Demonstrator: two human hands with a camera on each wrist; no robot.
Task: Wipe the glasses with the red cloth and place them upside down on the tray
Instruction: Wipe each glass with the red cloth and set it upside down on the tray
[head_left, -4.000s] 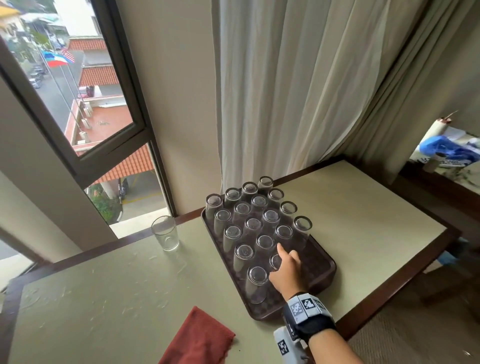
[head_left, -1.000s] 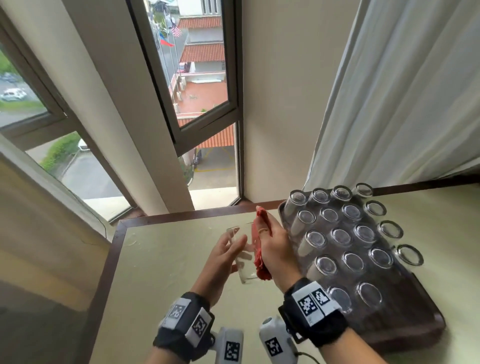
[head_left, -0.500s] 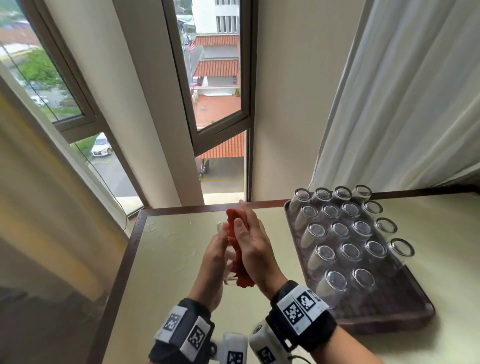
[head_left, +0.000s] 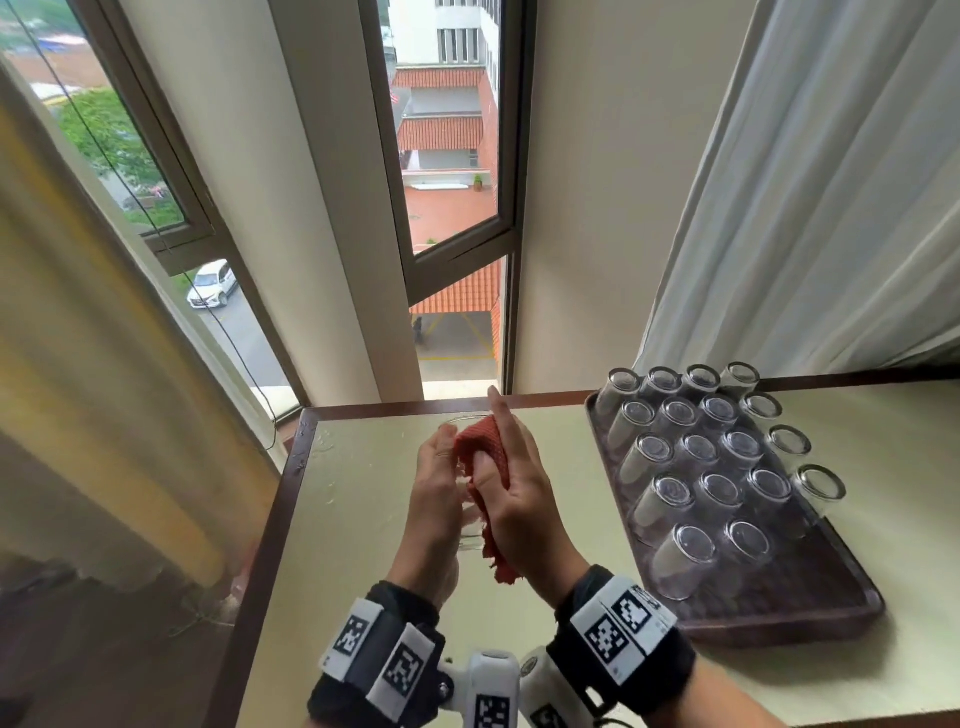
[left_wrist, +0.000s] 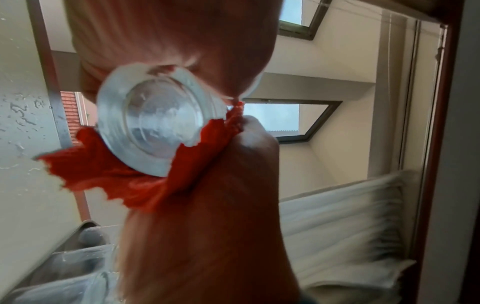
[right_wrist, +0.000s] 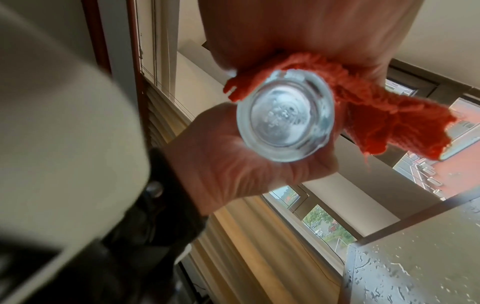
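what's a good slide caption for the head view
Left hand holds a glass while the right hand wipes it with a red cloth.

Pale green table (head_left: 363, 545) with dark wood edging, water droplets (right_wrist: 415, 273) on its top, white curtain (head_left: 810, 197) at far right, yellowish curtain (head_left: 88, 395) at left, open window (head_left: 452, 171) beyond, red-roofed building (head_left: 441, 132) outside, white car (head_left: 210, 283) on the street below

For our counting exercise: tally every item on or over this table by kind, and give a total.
glasses upside down on the tray: 18
glass being wiped: 1
cloth: 1
tray: 1
Total: 21
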